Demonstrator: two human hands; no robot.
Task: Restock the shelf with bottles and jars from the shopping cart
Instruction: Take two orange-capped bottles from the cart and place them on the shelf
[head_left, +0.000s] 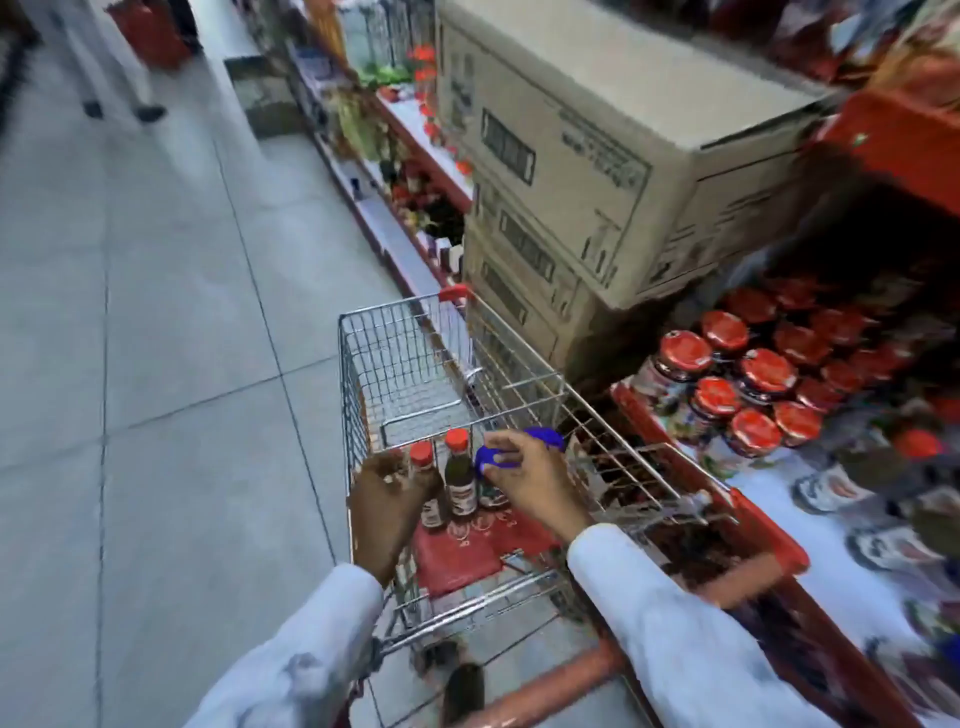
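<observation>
Bottles (460, 480) stand upright on the red child seat at the cart's (410, 353) near end, basket beyond looks bare. Left hand (387, 499) curls around a red-capped bottle (425, 483); grip closure partly hidden. Right hand (530, 475) clasps a blue-capped jar (491, 467). Shelf (769, 525) lies along the cart's right edge, jars (748, 384) crowded. Risk: lifting both together may knock the middle bottle or clip the wire rim.
</observation>
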